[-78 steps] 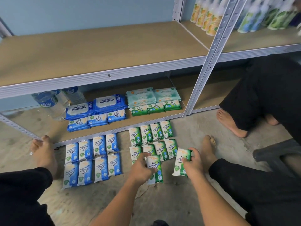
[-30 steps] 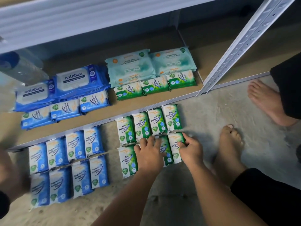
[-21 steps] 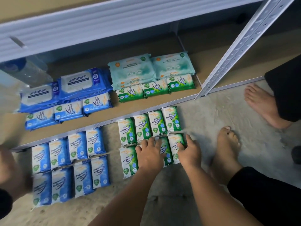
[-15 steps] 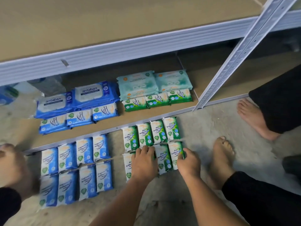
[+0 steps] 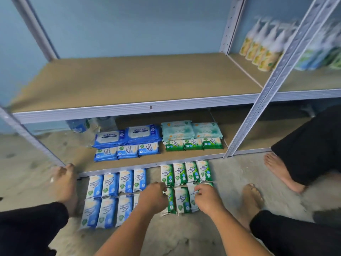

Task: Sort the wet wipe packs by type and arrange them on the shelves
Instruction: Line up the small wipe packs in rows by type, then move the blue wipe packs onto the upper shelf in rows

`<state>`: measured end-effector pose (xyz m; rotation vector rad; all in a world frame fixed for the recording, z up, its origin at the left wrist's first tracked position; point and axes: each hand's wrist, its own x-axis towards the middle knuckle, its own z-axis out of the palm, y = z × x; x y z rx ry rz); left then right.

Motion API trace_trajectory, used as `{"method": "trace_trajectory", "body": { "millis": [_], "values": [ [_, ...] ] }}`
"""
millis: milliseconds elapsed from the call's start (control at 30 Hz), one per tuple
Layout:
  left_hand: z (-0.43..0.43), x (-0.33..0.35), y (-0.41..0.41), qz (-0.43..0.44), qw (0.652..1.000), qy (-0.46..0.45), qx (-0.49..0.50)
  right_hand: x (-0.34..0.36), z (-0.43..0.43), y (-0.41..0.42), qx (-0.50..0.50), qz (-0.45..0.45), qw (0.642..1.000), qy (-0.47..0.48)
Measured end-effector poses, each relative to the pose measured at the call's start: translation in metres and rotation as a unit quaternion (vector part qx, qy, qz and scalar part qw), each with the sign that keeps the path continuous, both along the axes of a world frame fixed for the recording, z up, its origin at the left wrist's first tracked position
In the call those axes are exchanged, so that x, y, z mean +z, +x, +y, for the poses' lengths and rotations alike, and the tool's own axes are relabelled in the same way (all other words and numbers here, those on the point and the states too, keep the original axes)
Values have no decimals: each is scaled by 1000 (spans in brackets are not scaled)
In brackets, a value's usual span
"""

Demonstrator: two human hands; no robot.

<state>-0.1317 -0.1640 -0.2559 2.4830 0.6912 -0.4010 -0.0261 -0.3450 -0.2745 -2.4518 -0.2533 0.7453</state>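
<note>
Green packs (image 5: 181, 200) | part-hidden under left hand (image 5: 153, 197), right hand (image 5: 206, 198) | grip unclear

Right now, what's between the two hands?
Head view: one green pack of the front floor row lies whole between the left hand and right hand; the green packs beside it sit partly under the hands.

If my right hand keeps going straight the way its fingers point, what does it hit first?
Likely the far row of green-and-white wipe packs on the concrete floor, just beyond your right hand; depth is unclear.
</note>
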Motion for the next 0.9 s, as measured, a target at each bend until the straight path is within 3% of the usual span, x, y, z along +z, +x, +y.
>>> {"method": "trace_trajectory", "body": {
  "millis": [433,667,900],
  "values": [
    [78,101,-36,-9,985,167,-33,119,93,-15,194,-167,965,-64],
    [138,78,5,5,988,156,3,103,175,34,228,-148,960,-74],
    [212,18,68,-3,993,110,48,40,252,110,229,-138,960,-78]
  ]
}}
